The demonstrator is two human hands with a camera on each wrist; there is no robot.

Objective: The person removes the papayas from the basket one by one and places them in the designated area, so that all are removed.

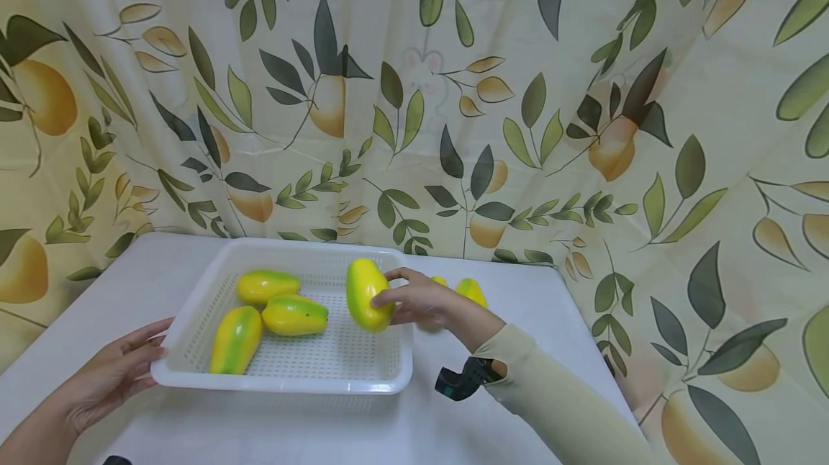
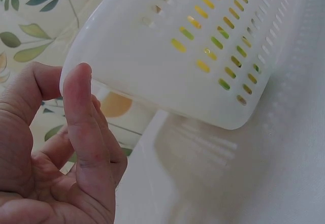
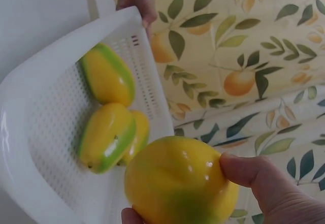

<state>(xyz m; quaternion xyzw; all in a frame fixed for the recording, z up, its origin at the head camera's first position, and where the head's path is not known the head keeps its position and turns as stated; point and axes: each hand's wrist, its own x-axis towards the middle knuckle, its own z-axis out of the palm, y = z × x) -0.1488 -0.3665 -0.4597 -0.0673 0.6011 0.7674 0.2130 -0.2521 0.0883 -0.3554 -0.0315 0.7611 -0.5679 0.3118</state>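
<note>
Right hand point(image 1: 421, 299) grips a fruit point(image 1: 368, 296) over the basket's point(image 1: 278, 384) 3 o'clock side; left hand point(image 1: 116, 373) pinches the rim at 8. Keep that thumb firm (glossy skin, probably slippery), basket steady. Three fruits point(image 1: 294, 315) inside toward 9. White table point(image 1: 291, 436), leafy curtain point(image 1: 414, 184) at 12.

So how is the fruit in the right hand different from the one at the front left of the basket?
The held fruit is gripped by the right hand; the front-left fruit lies in the basket, with no hand on it.
In the head view, the front-left fruit shows a clear green stripe; the held fruit's green looks fainter.
Both are shiny, rounded, and yellow with some green.
</note>
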